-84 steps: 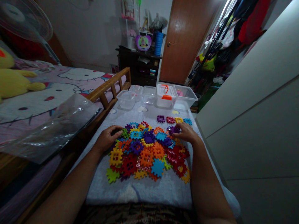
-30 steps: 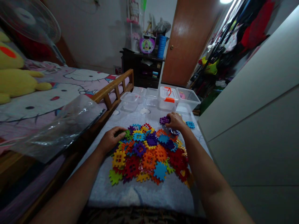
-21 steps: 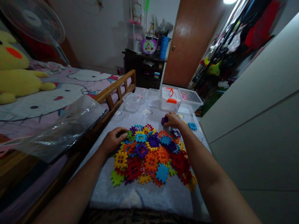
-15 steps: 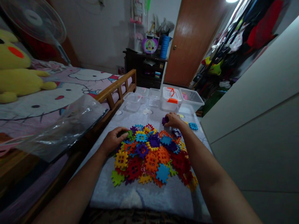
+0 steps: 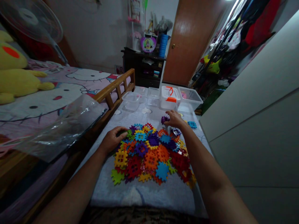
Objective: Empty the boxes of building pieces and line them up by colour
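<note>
The right hand point(image 5: 175, 119) stands loosely spread, thumb and fingers parted at a purple, notched plastic square point(image 5: 164, 119) on the cloth-covered counter point(image 5: 112, 196); I can't tell whether they touch it. The left hand point(image 5: 112, 139), thumb and fingers apart, is at the left edge of a multicoloured heap of notched plastic squares point(image 5: 151, 159). Farther back I see a translucent plastic box with an orange handle point(image 5: 170, 99).

Smooth plastic over matt cloth point(image 5: 114, 196)
Hard-looking purple plastic piece point(image 5: 164, 119) beside the right fingers point(image 5: 170, 113); clear, shiny plastic tub point(image 5: 189, 101) beyond them.
</note>
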